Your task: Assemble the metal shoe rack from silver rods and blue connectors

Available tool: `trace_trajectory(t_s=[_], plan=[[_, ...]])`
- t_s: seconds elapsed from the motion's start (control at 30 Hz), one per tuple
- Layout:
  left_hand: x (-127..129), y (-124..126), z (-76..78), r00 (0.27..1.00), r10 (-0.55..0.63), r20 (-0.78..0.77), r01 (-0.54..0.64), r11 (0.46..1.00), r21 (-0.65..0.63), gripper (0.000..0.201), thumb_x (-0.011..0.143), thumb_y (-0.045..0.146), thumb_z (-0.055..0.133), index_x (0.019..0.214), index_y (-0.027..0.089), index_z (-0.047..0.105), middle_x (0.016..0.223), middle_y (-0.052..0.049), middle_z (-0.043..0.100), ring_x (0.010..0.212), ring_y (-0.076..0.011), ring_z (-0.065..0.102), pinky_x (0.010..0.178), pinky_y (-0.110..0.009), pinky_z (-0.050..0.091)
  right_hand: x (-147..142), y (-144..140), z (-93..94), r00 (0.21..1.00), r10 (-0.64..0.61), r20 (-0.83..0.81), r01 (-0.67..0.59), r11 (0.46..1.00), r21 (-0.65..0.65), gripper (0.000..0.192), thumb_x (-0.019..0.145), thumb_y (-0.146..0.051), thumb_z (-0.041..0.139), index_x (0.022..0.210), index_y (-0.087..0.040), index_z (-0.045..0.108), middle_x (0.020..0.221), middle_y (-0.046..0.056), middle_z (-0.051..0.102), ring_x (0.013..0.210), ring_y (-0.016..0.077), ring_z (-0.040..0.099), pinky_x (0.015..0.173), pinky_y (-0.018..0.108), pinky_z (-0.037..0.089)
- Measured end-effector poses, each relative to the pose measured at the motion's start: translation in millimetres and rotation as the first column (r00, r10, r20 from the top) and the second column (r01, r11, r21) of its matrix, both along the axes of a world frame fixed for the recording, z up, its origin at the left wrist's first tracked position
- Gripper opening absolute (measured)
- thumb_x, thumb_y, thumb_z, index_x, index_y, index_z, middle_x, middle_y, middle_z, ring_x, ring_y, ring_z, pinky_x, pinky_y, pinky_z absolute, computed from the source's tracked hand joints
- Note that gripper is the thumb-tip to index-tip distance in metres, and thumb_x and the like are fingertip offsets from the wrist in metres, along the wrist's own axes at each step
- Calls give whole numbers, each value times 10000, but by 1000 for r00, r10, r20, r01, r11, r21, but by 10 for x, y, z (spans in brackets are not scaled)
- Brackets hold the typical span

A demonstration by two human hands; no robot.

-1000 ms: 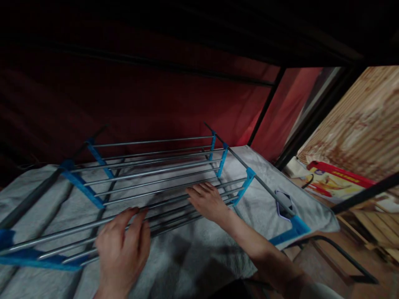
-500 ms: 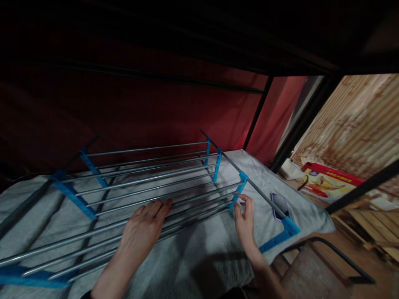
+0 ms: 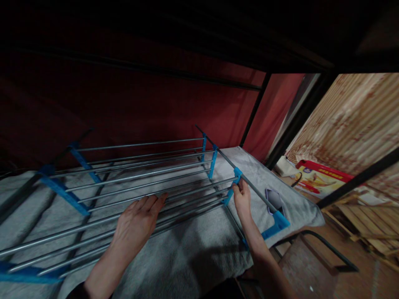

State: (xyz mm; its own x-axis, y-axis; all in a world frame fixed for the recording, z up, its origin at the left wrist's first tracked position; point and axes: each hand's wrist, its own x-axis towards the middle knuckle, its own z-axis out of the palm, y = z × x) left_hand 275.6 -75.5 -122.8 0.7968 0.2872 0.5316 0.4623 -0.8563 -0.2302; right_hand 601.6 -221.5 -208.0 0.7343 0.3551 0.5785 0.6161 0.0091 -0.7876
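Note:
A rack of grey metal tubes (image 3: 62, 235) joined by blue plastic brackets lies on its side before me. My left hand (image 3: 139, 220) rests over one long tube near the middle, its fingers curled round the far side and their tips partly hidden. At the rack's right end, my right hand (image 3: 242, 198) pinches a blue bracket (image 3: 238, 172) where the tubes meet the end pole. Thumb and fingers are bent against this bracket. Another blue bracket (image 3: 277, 224) sits at the near end of that pole, to the right of my right forearm.
Grey cloth (image 3: 199, 249) covers the bed under the rack. A phone (image 3: 274, 200) lies on it at the right, close to the end pole. Black bed-frame bars (image 3: 296, 118) rise at the right. Beyond are a red-and-yellow box (image 3: 321, 178), wooden slats (image 3: 368, 224) and a chair (image 3: 308, 265).
My right hand has moved up and slightly left onto the bracket and closed its fingers there. My left hand stays on the tube. The whole view has shifted a little.

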Motion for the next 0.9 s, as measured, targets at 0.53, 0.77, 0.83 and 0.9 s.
trace_trajectory(t_s=[0.53,0.77,0.83,0.9], plan=[[-39,51,-6,997,-63,52,65,997,-36,445,997,157,369,1284,171,709,965,-129,754,834,-270,707,707,-377,534,-90,-23,154,988,-13,-156,17,999,27,468,859,-338,496,1255,-178,689,1183,106,722,1099,255,640,1056,450,472],[-57,47,-7,999,-21,50,28,988,-155,418,988,204,405,1261,208,722,1000,-134,755,879,-271,714,734,-373,553,-112,-36,127,994,0,-105,2,1000,21,513,863,-298,480,1332,-183,651,1203,102,717,1119,246,638,1070,448,468],[-56,51,0,999,-20,49,28,988,-150,408,991,222,412,1254,220,724,1005,-129,757,872,-273,716,727,-370,549,-111,-40,123,997,2,-76,-2,1000,4,515,878,-293,467,1351,-188,641,1202,103,719,1118,241,644,1059,440,482],[-57,56,6,999,-11,33,16,989,-149,410,995,229,408,1261,232,720,1008,-121,760,852,-269,717,714,-362,542,-112,-39,127,998,-2,-63,1,1000,-4,516,891,-297,461,1365,-188,633,1222,110,715,1123,242,648,1056,440,489]])
